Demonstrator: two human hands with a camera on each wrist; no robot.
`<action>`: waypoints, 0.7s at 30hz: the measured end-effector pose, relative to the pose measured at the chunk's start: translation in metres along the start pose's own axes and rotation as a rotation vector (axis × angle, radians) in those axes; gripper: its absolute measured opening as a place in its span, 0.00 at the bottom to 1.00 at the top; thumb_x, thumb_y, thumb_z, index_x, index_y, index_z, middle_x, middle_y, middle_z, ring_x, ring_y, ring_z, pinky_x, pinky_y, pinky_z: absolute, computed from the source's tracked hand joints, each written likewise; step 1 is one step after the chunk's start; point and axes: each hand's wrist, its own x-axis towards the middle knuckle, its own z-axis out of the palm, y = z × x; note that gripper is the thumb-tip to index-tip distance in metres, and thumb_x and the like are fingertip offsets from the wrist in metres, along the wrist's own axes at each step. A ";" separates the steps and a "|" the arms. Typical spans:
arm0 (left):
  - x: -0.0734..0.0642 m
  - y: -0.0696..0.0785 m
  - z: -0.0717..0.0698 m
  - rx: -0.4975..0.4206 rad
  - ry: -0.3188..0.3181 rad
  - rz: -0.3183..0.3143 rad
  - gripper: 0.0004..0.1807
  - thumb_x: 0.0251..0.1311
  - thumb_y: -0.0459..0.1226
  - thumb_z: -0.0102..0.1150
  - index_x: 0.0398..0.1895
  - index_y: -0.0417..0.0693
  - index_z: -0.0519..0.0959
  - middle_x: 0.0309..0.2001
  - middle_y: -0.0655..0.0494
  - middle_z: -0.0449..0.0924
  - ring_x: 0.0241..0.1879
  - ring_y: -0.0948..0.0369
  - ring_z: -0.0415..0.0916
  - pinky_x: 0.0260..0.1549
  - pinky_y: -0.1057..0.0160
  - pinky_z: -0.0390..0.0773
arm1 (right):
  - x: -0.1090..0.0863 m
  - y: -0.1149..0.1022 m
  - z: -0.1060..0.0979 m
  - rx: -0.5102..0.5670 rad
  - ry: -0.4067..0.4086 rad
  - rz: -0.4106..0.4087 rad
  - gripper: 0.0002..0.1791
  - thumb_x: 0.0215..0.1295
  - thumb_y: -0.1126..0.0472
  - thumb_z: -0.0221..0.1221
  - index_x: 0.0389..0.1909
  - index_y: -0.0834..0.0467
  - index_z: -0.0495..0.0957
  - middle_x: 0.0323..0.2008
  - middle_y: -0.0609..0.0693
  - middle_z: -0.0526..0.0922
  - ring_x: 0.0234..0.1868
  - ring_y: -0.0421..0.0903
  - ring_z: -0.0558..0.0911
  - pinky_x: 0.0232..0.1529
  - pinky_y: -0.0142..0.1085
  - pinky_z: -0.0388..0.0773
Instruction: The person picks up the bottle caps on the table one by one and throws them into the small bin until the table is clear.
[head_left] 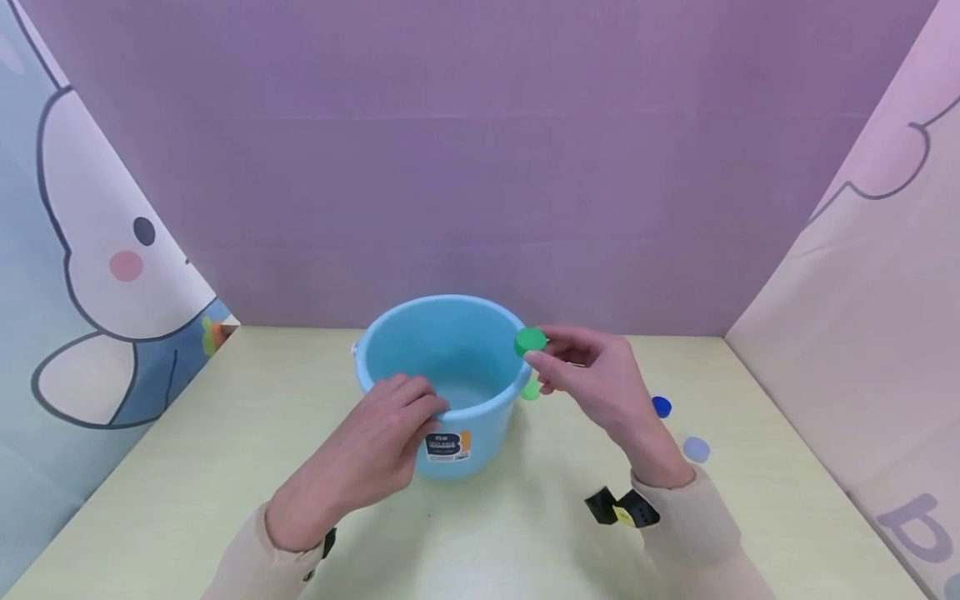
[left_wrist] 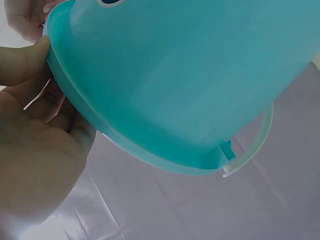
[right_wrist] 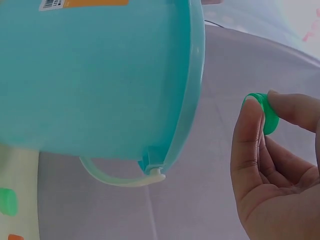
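Note:
A light blue plastic bucket (head_left: pixel 491 429) stands upright on the table, and the visible part of its inside looks bare. My left hand (head_left: pixel 386 433) grips the near rim, with the thumb on the outer wall and the fingers over the edge, as the left wrist view (left_wrist: pixel 42 130) shows. Between thumb and fingertips, my right hand (head_left: pixel 600 379) pinches a green bottle cap (head_left: pixel 530 340). In the right wrist view the cap (right_wrist: pixel 270 115) is held apart from the bucket, just beyond its rim.
Right of the bucket lie a light green cap (head_left: pixel 531 390), a dark blue cap (head_left: pixel 662 407) and a pale blue cap (head_left: pixel 696 449). An orange piece (right_wrist: pixel 16 237) shows at the right wrist view's edge. A purple backdrop (head_left: pixel 480 167) rises behind the table.

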 end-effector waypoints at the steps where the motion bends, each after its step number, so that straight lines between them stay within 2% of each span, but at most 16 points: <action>1: 0.000 0.000 0.000 0.003 0.001 0.003 0.13 0.54 0.25 0.72 0.41 0.44 0.82 0.37 0.58 0.77 0.40 0.58 0.70 0.42 0.58 0.74 | 0.001 -0.001 0.001 0.005 -0.002 -0.008 0.20 0.63 0.60 0.70 0.55 0.61 0.83 0.37 0.57 0.85 0.31 0.53 0.85 0.36 0.42 0.86; 12: 0.001 -0.001 -0.001 0.032 0.015 0.020 0.12 0.54 0.26 0.72 0.40 0.43 0.83 0.36 0.57 0.77 0.38 0.58 0.71 0.40 0.58 0.74 | 0.013 -0.004 0.010 -0.013 -0.013 -0.043 0.20 0.64 0.59 0.70 0.55 0.60 0.84 0.36 0.56 0.86 0.31 0.53 0.85 0.31 0.40 0.83; 21: 0.000 0.000 -0.001 0.034 0.015 0.024 0.12 0.53 0.26 0.72 0.40 0.43 0.83 0.36 0.57 0.76 0.38 0.58 0.71 0.40 0.58 0.74 | 0.023 -0.004 0.022 -0.030 -0.011 -0.060 0.21 0.64 0.61 0.70 0.57 0.63 0.82 0.36 0.57 0.86 0.31 0.52 0.85 0.36 0.42 0.85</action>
